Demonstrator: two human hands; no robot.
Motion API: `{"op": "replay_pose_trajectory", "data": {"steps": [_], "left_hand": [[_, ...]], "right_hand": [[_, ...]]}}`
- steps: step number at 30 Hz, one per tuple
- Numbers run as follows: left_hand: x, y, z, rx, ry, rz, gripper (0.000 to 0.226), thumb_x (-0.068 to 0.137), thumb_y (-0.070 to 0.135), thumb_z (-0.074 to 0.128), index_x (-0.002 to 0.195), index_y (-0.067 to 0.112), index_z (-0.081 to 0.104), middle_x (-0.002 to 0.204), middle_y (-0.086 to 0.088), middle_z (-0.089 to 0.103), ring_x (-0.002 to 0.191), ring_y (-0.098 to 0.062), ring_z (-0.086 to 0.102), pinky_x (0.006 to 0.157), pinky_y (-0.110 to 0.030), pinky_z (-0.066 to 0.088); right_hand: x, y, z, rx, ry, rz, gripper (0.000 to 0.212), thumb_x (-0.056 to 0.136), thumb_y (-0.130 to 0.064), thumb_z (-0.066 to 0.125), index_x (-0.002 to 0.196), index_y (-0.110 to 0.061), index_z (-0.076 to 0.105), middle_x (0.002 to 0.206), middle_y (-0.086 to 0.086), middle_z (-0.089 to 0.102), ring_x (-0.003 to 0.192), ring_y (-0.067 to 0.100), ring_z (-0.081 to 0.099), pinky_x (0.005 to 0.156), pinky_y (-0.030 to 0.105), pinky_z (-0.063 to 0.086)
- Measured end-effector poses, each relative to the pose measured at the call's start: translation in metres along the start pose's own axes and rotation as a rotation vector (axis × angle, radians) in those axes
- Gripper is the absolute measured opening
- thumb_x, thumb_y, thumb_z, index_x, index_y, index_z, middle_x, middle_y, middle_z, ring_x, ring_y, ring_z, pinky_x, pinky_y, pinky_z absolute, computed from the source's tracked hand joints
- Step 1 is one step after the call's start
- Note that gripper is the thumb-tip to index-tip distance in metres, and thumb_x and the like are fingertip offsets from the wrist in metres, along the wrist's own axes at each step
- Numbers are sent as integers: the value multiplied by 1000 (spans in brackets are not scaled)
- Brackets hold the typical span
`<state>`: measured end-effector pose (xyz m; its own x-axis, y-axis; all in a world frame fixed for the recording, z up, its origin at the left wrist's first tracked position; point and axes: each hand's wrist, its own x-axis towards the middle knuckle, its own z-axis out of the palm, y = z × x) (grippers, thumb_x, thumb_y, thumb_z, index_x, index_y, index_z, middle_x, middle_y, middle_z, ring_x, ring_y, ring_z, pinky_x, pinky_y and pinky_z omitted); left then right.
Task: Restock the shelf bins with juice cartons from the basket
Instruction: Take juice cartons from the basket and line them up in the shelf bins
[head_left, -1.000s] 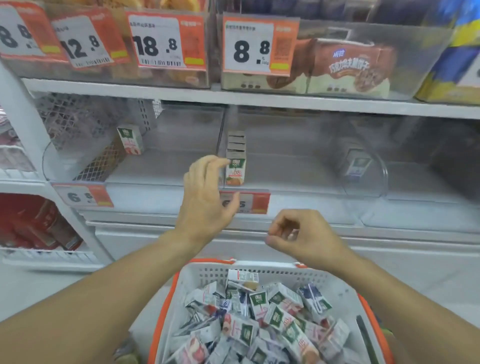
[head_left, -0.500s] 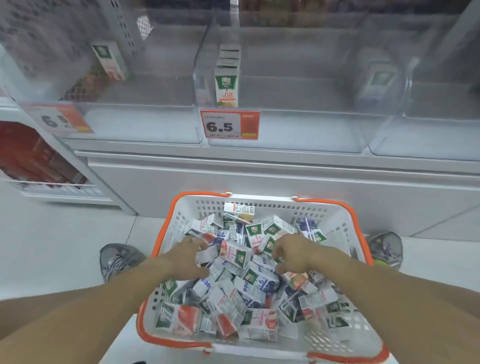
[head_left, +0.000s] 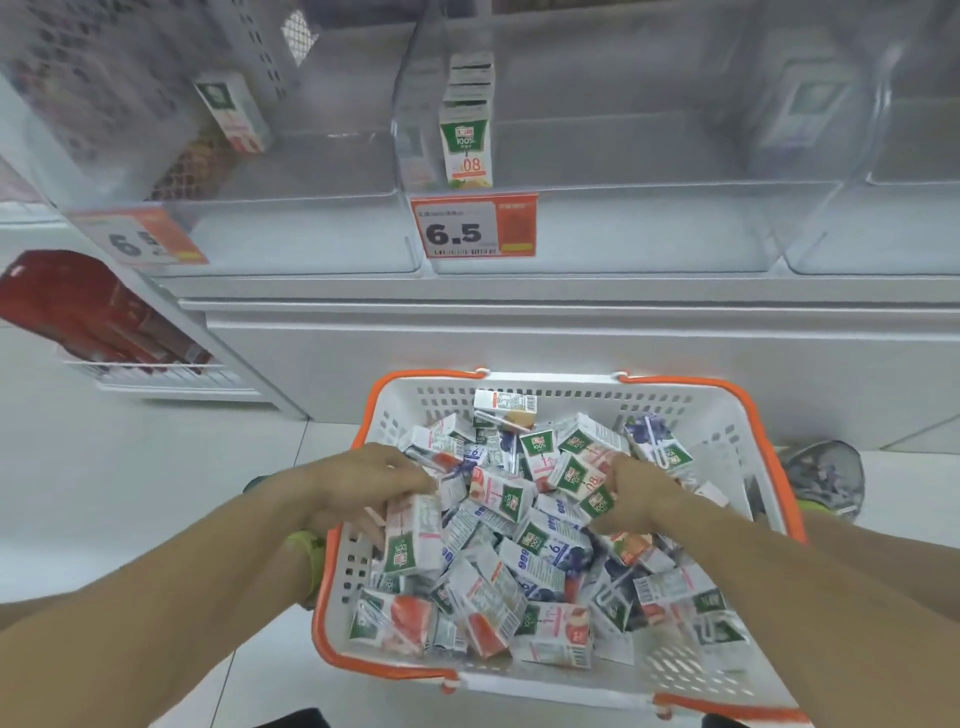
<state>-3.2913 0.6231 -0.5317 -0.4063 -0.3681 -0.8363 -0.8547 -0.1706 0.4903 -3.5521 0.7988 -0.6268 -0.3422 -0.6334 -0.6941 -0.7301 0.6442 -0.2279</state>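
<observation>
Here, cartons (head_left: 511, 525) jumbled, long axes mixed

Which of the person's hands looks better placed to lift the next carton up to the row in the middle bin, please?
Probably the right hand: its fingers curl among orange-label juice cartons in the white, orange-rimmed basket, matching the row in the clear middle bin. The left hand grips a pink-label carton.
</observation>
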Motion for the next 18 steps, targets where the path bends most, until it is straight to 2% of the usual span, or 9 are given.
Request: {"op": "replay_pose_trajectory", "data": {"steps": [2, 3, 5, 8, 10, 12, 14, 16, 18], "left_hand": [[-7, 13, 1, -57, -106, 20, 34, 96, 36, 60, 116, 9, 66, 109, -12, 74, 99, -29, 72, 81, -44, 60], [-7, 19, 2, -55, -116, 21, 38, 96, 39, 59, 117, 8, 67, 107, -14, 75, 99, -32, 72, 81, -43, 60], [-7, 32, 4, -11, -87, 29, 50, 91, 47, 63, 112, 3, 68, 104, -19, 74, 97, -36, 71, 76, -38, 59], [-7, 58, -1, 22, -74, 97, 48, 89, 49, 66, 100, 2, 70, 96, -23, 73, 80, -31, 67, 68, -33, 55], [-16, 81, -11, -11, -82, 164, 39, 89, 42, 66, 94, 3, 65, 90, -19, 73, 75, -27, 67, 67, -32, 57], [-31, 104, -26, -81, -99, 241, 43, 78, 37, 78, 90, 4, 53, 89, -20, 73, 74, -29, 69, 64, -30, 59], [-47, 121, -42, -166, -115, 322, 63, 55, 36, 95, 87, 5, 50, 92, -25, 71, 76, -31, 71, 62, -31, 60], [-63, 133, -53, -235, -134, 400, 74, 39, 35, 101, 88, 1, 58, 95, -27, 71, 78, -30, 73, 63, -32, 61], [-79, 139, -60, -296, -174, 468, 78, 38, 37, 101, 98, -2, 70, 99, -27, 71, 80, -33, 73, 65, -33, 61]], "right_hand": [[1, -4, -3, 62, -5, 32, 84, 73, -39, 86, 136, -8, 39, 127, 8, 59, 116, 26, 58, 96, 34, 50], [0, -6, -4, 65, -27, 26, 86, 73, -38, 86, 139, -9, 38, 132, 9, 58, 120, 27, 57, 101, 37, 48], [-3, -12, -8, -20, -75, -21, 72, 78, -36, 83, 134, -11, 46, 131, 8, 59, 118, 26, 58, 103, 38, 48], [-11, -26, -30, -107, -135, -99, 57, 81, -27, 81, 128, -11, 53, 127, 6, 60, 108, 24, 61, 96, 35, 52], [-13, -33, -58, -16, -174, -129, 55, 81, -27, 82, 126, -13, 53, 119, 7, 62, 88, 22, 65, 80, 33, 55], [-20, -39, -92, 146, -181, -166, 54, 78, -29, 84, 121, -19, 52, 98, 5, 68, 69, 19, 65, 65, 30, 55], [-34, -45, -124, 279, -153, -211, 54, 76, -29, 86, 117, -19, 52, 85, 5, 69, 64, 18, 66, 57, 27, 52], [-51, -52, -150, 351, -137, -254, 55, 76, -27, 87, 117, -15, 52, 88, 8, 69, 65, 18, 68, 59, 27, 56], [-68, -59, -170, 345, -136, -285, 54, 75, -27, 87, 115, -12, 54, 94, 15, 70, 65, 19, 68, 69, 32, 59]]}}
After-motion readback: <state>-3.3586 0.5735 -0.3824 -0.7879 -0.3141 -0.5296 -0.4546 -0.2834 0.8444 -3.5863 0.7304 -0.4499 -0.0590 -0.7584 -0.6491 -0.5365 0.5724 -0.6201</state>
